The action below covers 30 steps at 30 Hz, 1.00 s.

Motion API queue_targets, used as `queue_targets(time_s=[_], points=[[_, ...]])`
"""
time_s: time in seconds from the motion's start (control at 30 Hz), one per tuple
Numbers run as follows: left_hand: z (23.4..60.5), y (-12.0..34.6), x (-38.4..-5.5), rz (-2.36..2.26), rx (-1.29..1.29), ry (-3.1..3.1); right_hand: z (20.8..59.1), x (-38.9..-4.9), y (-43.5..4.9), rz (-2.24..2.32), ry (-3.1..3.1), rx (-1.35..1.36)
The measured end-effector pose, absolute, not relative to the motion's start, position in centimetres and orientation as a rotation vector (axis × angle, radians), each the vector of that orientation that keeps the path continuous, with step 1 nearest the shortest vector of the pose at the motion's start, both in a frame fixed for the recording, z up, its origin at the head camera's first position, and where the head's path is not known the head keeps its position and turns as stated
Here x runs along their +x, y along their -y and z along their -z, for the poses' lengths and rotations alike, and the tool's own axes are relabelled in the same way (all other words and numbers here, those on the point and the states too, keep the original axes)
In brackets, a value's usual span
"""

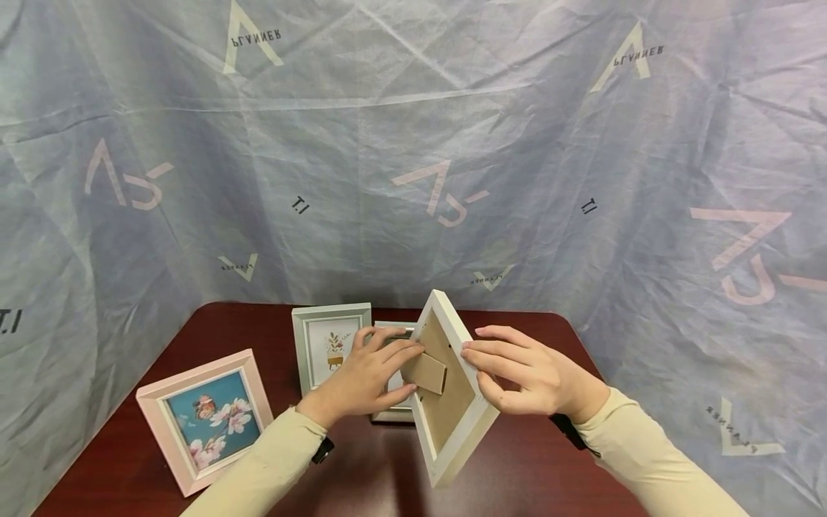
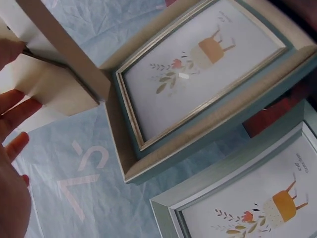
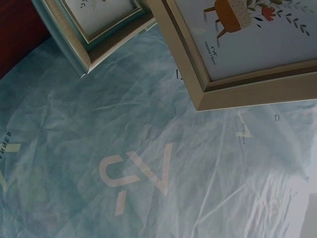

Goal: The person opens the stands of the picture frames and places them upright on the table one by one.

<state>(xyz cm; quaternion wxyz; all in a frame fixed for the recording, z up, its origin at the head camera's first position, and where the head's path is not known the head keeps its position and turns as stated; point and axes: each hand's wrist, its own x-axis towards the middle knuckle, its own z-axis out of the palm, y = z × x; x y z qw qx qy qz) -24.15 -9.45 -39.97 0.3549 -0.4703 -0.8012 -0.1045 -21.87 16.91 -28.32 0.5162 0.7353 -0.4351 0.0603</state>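
Note:
A white photo frame (image 1: 461, 327) is tilted between the two hands in the head view, its brown backing (image 1: 446, 424) towards me. At its left side, the left hand (image 1: 362, 373) has thumb and fingers about the cardboard stand (image 1: 426, 372). The right hand (image 1: 533, 370) grips the right edge with its fingertips. In the left wrist view, left-hand fingers (image 2: 20, 114) reach the stand (image 2: 54, 87). The right wrist view has the picture side of the white photo frame (image 3: 252, 91), a printed flower pot, but no hand.
A pink photo frame (image 1: 158, 402) with a bird and blossom picture stands front left. A grey-green photo frame (image 1: 300, 352) stands behind the left hand. Another photo frame (image 1: 390, 415) is partly hidden behind the hands. A printed grey cloth (image 1: 362, 237) hangs behind the dark red table (image 1: 530, 467).

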Motion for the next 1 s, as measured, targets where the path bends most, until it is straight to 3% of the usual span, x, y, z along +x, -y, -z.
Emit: queue_targets(time_s=[1.0], points=[[40.23, 9.46, -24.78, 0.015, -1.164, 1.779, 27.83, -21.57, -16.76, -0.184, 1.051, 1.741]])
